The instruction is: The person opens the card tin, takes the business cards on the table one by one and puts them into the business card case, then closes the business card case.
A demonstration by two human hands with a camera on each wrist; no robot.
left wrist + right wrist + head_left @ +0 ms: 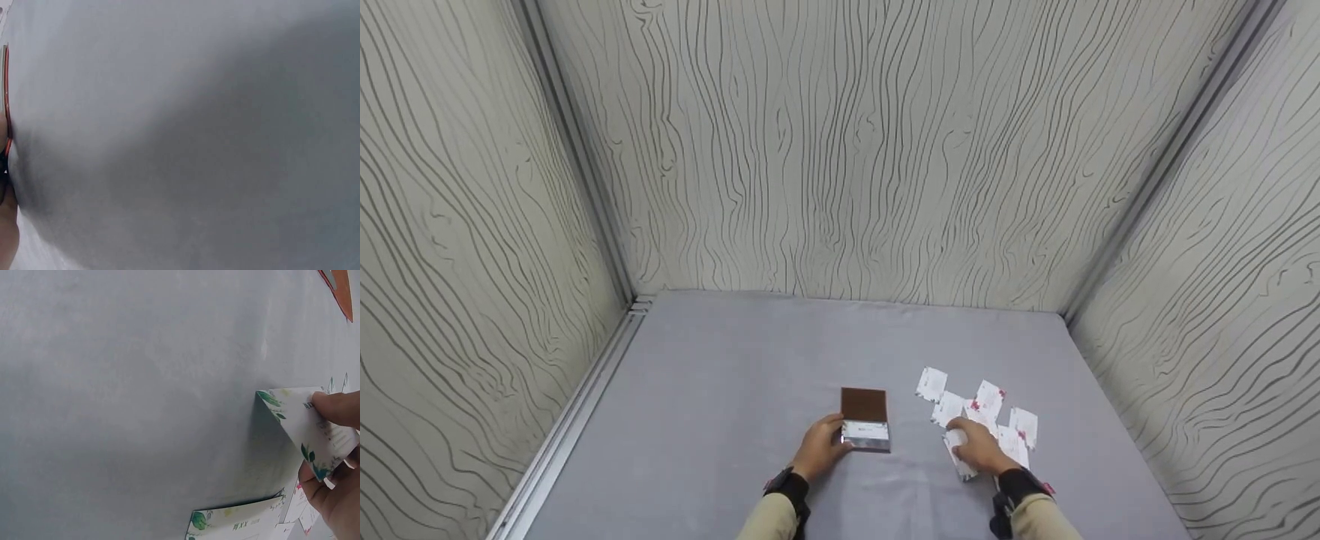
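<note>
A brown business card case lies with its lid flipped back on the grey cloth. White cards show inside its lower half. My left hand grips the case by its left side, thumb at the near corner and fingers by the hinge; the left wrist view catches only the case's edge. To the right, my right hand pinches a white business card with green leaf corners, tilted up from the cloth. Another leaf-patterned card lies under and beside that hand.
Several loose white cards, some with red flowers, lie scattered and overlapping around the right hand. One card lies farthest out, and another at the right. Wood-patterned panels enclose the cloth-covered table at back and sides.
</note>
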